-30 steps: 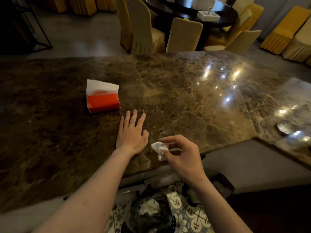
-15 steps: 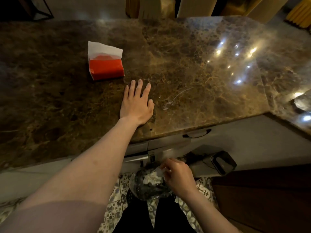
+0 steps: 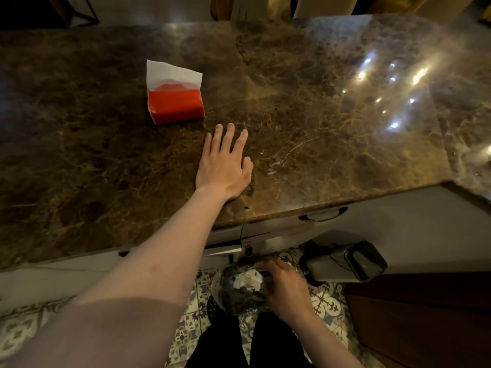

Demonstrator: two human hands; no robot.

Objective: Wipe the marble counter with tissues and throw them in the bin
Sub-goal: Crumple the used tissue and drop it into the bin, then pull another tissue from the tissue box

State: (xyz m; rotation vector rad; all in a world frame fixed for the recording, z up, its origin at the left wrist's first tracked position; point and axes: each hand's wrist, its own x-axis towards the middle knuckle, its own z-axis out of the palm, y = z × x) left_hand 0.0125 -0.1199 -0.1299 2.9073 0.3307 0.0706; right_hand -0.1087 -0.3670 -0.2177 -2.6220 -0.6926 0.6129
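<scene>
The brown marble counter [image 3: 332, 144] fills the upper half of the head view. My left hand [image 3: 224, 166] lies flat on it near the front edge, fingers spread, holding nothing. A red and white tissue pack [image 3: 175, 104] stands just beyond that hand, to its left. Below the counter edge, a bin [image 3: 233, 296] lined with a dark bag sits on the floor. A crumpled white tissue [image 3: 247, 280] lies in its mouth. My right hand [image 3: 285, 288] hovers at the bin's right rim, fingers curled beside the tissue; whether they still touch it is unclear.
A white drawer front with a black handle [image 3: 322, 215] runs under the counter edge. A black device [image 3: 365, 260] lies right of the bin, beside a dark wooden cabinet [image 3: 425, 328]. Patterned floor tiles [image 3: 186, 333] surround my legs. Chair backs [image 3: 255, 9] stand beyond the counter.
My right hand carried the crumpled tissue off the counter edge down to the bin. The view tilted downward. My left hand stayed flat on the marble.
</scene>
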